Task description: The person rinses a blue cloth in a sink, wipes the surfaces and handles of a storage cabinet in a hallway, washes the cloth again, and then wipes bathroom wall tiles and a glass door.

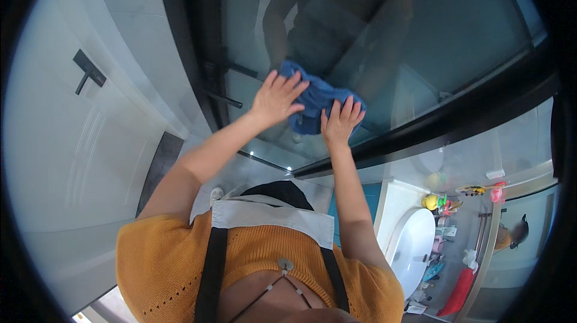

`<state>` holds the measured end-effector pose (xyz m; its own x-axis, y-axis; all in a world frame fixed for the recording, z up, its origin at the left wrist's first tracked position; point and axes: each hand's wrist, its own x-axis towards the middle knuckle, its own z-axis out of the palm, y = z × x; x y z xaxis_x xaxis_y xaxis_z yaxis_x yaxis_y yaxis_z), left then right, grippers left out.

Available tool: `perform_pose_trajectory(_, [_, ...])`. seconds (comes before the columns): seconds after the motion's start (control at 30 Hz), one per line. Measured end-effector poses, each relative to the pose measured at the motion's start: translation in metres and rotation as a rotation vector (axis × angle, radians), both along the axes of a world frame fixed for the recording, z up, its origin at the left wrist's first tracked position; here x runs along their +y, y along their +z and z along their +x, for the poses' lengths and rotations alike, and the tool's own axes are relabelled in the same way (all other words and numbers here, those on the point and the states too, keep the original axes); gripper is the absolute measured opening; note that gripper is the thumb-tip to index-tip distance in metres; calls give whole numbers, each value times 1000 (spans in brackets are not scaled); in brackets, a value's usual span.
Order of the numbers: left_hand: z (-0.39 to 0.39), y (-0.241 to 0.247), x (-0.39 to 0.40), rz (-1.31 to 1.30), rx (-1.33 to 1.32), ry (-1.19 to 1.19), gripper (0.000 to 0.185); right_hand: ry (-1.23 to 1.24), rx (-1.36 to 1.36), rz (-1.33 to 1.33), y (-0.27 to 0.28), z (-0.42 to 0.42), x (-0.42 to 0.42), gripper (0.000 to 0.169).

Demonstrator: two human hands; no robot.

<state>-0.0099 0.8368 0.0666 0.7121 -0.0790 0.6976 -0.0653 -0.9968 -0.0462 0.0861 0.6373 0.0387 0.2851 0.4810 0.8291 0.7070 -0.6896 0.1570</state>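
A crumpled blue cloth [315, 99] lies pressed flat against a large glass door panel [455, 20] in a black frame. My left hand [277, 99] rests with spread fingers on the cloth's left side. On its lower right part, my right hand [342, 122] presses with the fingers extended. The cloth is between both palms and the glass, so its middle shows but the parts under the hands are hidden. A black bar handle [223, 98] projects from the door just left of my left hand. Dim reflections of arms show in the glass.
A white door [67, 138] with a black lever handle [90, 72] is at the left. To the right stands a white washbasin [412, 251] with bottles and cups along its edge. Beyond it are a mirror [518, 233] and a hanging red cloth [460, 291].
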Motion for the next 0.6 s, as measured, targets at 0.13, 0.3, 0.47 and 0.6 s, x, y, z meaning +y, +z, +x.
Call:
perform_pose_trajectory(0.13, [-17,97,62,23,-171,126,74,7,-203,37,117,-13,72,49])
perform_pose_trajectory(0.3, [-30,187,131,164,-465,184,75,82,-400,169,224,-27,155,49])
perform_pose_trajectory(0.47, [-55,166,164,161,-337,145,76,172,-343,114,208,-42,194,45])
perform_pose_trajectory(0.6, [-69,81,173,156,-136,122,66,248,-261,-161,124,-48,193,37])
